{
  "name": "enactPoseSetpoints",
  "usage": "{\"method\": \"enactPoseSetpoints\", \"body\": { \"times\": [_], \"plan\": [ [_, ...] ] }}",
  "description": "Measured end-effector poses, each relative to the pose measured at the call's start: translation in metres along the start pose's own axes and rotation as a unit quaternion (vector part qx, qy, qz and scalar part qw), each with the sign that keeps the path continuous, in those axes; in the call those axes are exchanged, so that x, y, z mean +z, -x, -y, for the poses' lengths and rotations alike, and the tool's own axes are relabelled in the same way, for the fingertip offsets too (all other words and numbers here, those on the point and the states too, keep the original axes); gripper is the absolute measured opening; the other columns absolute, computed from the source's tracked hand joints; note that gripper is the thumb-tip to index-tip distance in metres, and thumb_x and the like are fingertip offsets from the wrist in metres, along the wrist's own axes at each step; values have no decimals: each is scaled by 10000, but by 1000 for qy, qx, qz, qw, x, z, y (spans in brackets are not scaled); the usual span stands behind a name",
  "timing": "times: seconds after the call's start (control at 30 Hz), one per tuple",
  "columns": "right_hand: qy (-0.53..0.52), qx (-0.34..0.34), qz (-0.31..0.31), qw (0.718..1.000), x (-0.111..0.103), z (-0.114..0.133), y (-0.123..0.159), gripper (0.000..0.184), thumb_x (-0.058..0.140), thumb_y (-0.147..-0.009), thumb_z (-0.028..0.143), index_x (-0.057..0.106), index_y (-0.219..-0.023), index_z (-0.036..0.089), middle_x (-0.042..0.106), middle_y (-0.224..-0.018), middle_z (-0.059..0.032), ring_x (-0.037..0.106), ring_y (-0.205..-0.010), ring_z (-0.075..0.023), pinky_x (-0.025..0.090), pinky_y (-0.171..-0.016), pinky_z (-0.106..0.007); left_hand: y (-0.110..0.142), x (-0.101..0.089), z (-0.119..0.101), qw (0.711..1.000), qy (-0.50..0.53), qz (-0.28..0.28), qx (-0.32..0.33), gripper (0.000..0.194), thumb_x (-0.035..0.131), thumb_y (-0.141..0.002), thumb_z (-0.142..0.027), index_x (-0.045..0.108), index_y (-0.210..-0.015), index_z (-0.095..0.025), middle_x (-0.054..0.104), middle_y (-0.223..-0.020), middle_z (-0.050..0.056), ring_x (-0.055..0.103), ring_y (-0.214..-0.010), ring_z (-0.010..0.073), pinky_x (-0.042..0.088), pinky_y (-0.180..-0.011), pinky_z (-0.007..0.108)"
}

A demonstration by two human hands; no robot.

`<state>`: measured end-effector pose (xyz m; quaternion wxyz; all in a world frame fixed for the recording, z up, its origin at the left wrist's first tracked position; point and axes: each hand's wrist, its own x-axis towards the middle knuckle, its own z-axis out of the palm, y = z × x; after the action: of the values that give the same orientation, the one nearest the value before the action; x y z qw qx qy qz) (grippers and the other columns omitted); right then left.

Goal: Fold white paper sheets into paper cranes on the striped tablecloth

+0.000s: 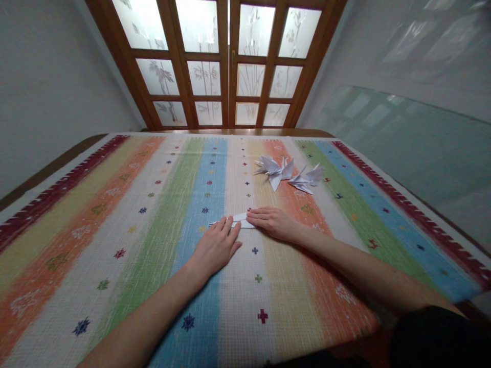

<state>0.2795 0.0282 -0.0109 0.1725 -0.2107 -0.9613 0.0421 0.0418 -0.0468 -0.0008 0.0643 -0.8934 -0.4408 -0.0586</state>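
A narrow folded piece of white paper (pixel 241 220) lies flat on the striped tablecloth, pointing left and right. Over its left part rests my left hand (pixel 219 245), fingers stretched out and pressing down, with the paper's thin tip showing past them. My right hand (pixel 274 222) lies flat across the paper's right end, its fingers extended side by side and covering that end. Beyond the hands, to the right, several folded white paper cranes (pixel 274 171) sit close together, one crane (pixel 307 179) a little apart on the right.
The striped tablecloth (pixel 161 245) spreads over a long table, whose wooden edge (pixel 46 166) shows at the left. Wooden doors (pixel 230 92) with frosted panes stand behind the far end. A glass panel (pixel 414 138) leans along the right wall.
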Motion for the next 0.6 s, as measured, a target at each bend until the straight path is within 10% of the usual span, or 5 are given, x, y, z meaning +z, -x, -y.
{"method": "enactPoseSetpoints", "body": {
  "times": [0.27, 0.6],
  "plan": [
    [-83, 94, -86, 988, 1, 4, 13, 291, 486, -916, 129, 704, -1095, 203, 737, -1120, -104, 681, -1083, -221, 544, -940, -425, -18, -11, 7, 994, -72, 25, 83, 299, 414, -974, -205, 602, -1180, -97, 613, -1300, 180, 634, -951, 248, 458, -736, 357],
    [-158, 277, -270, 909, -5, 0, 10, 213, 525, -862, 235, 725, -934, 221, 752, -949, -70, 689, -894, -234, 539, -848, -434, -48, -14, -3, 994, -40, 34, 94, 255, 371, -915, -62, 625, -916, -82, 685, -799, 146, 655, -736, 224, 454, -651, 324]
  ]
}}
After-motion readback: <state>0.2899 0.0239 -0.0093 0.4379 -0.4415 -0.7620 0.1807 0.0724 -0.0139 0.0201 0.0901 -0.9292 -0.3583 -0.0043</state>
